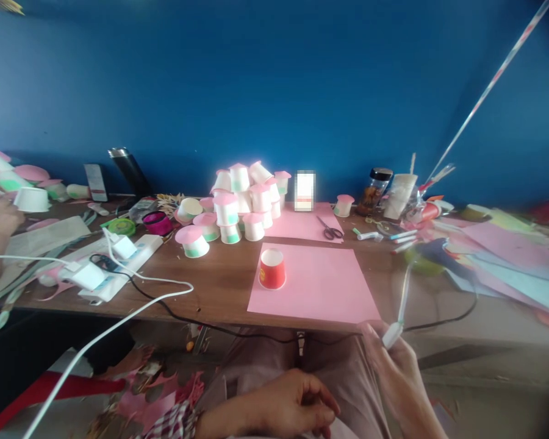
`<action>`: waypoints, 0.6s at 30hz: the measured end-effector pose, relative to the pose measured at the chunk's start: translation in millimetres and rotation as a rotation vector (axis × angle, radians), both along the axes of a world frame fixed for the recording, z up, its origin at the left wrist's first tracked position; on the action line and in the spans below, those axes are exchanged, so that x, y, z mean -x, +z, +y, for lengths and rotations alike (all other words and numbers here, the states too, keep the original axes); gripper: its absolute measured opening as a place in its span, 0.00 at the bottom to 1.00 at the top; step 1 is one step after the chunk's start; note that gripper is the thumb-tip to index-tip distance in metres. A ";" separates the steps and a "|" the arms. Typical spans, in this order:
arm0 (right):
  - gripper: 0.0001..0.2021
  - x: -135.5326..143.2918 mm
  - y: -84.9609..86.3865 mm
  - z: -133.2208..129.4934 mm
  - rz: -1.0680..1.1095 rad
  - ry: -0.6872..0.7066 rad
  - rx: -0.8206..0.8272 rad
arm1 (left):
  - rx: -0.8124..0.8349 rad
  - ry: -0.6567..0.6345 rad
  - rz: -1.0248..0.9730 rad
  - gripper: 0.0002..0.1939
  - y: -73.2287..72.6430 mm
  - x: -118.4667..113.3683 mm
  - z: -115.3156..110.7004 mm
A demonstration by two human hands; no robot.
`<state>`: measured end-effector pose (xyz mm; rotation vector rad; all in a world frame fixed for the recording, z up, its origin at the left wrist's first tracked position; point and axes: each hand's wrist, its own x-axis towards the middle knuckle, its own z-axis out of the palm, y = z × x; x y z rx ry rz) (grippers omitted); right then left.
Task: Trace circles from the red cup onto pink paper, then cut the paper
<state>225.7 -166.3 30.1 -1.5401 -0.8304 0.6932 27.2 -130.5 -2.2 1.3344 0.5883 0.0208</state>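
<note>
My left hand rests low over my lap with its fingers curled; whether anything is in them is hidden. At the table's front edge, my right hand pinches a small white plug-like piece with a thin pale strand running up from it, blurred by motion. A black cord passes by that hand. Ahead of both hands, a red paper cup with a white inside stands on a pink sheet. Behind it rises a stack of white paper cups with pink discs on their ends.
Scissors lie on another pink sheet. A power strip with white chargers and cables occupies the left side, near another person's hand. Coloured papers, markers and a black-lidded jar are on the right. A blurred green-and-blue object lies nearby.
</note>
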 end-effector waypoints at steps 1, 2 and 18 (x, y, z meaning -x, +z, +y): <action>0.20 0.1 1.1 0.0 -0.003 -0.005 -0.002 | 0.008 0.003 0.004 0.15 1.4 -0.6 -0.1; 0.20 0.0 2.0 -0.2 -0.005 -0.008 -0.001 | 0.015 0.008 0.013 0.14 3.3 -1.2 0.0; 0.18 36.2 -24.8 1.0 -0.007 0.243 0.037 | -0.179 -0.063 0.048 0.14 14.2 -1.9 7.3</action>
